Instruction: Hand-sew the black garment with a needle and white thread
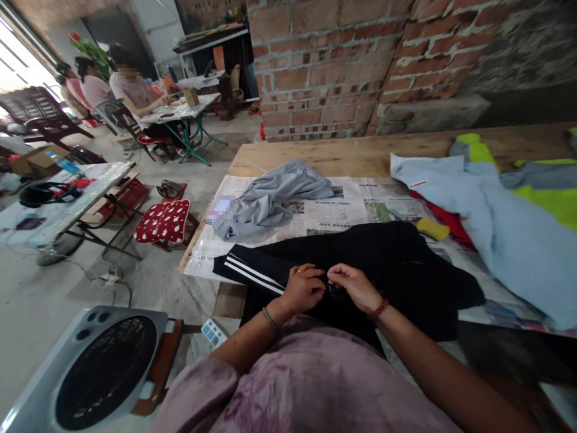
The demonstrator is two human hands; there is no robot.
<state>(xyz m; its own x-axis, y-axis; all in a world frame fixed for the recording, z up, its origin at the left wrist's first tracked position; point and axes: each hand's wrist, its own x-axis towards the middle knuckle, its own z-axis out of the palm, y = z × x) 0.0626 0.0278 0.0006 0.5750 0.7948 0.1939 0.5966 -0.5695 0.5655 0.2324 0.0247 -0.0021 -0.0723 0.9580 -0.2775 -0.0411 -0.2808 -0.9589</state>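
Note:
A black garment [383,252] with white stripes on one end lies across the near edge of the table. My left hand [305,287], fingers bent, grips its cloth just beside the stripes. Close by on the right, my right hand [354,286] is closed, thumb and forefinger pinched together at the garment. A small dark, partly shiny bit shows between the hands, too small to make out. Beyond the black cloth lies a crumpled grey garment [279,195]. To the right are a light blue garment [487,210] and a yellow sponge-like block [433,229].
Newspaper [336,210] under clear film covers the wooden table [270,157]. A heater or fan [106,367] stands at lower left, near a stool with a red cushion [163,221]. Another table [99,186] is at left. People sit at a table farther back, beside a brick wall [315,72].

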